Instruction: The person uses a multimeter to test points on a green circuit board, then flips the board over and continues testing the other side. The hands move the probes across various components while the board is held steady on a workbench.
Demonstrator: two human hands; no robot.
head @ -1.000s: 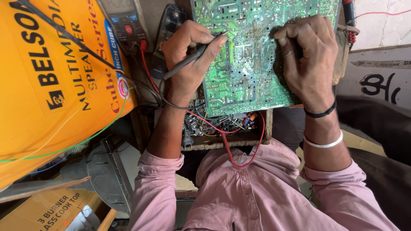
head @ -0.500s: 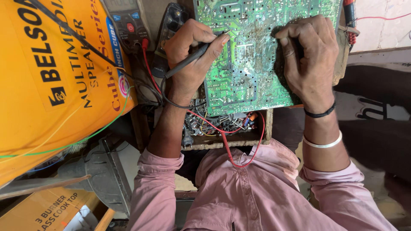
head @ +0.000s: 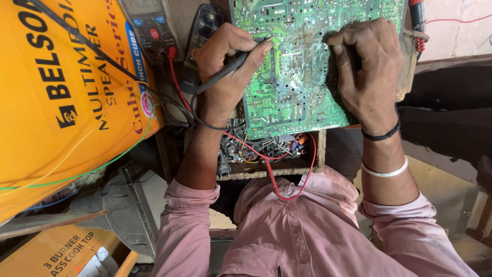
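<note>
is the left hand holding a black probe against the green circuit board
Yes, the left hand grips a black probe with its tip touching the green circuit board.

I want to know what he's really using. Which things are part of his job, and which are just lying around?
In use:
left hand holding black probe
right hand holding a second probe, mostly hidden
green circuit board
meter with red lead

Lying about:
orange box
remote
cardboard box
tray of parts
</note>
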